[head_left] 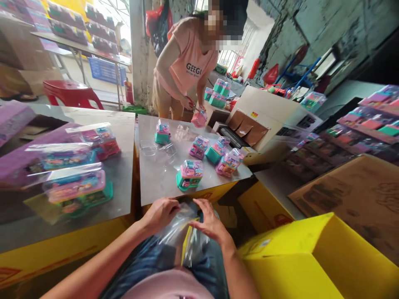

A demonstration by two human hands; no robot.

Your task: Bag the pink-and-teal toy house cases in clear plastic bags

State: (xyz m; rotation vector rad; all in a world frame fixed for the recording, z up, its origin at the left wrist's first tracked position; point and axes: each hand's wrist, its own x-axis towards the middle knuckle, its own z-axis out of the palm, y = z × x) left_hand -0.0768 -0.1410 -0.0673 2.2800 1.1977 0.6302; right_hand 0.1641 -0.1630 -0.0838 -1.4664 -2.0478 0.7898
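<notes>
Left hand: fingertips drawn together, pinching the upper left edge of a clear plastic bag. Right hand: fingers curved, thumb apart from index, at the bag's right side; can't tell if it grips the film. Bag is between the two hands, above the lap, long axis seemingly running from the fingertips back toward the body. A yellow edge shows at it; inside or behind, can't tell.

Key relation: teal-and-pink toy box stands upright straight ahead, just beyond both hands, near the table's close edge, longer side roughly left to right. Not touched. Right fingertips look slightly nearer than left, close call.

Farther out, same table: three boxes grouped on the right, the closest being a pink-purple box; a small teal box far left; clear plastic shells beside it. Far side: co-worker in a pink shirt holds a pink box and a tool, too small to tell.

Left table: film-covered toy sets. Near right: open yellow carton. Far right: pale machine.
</notes>
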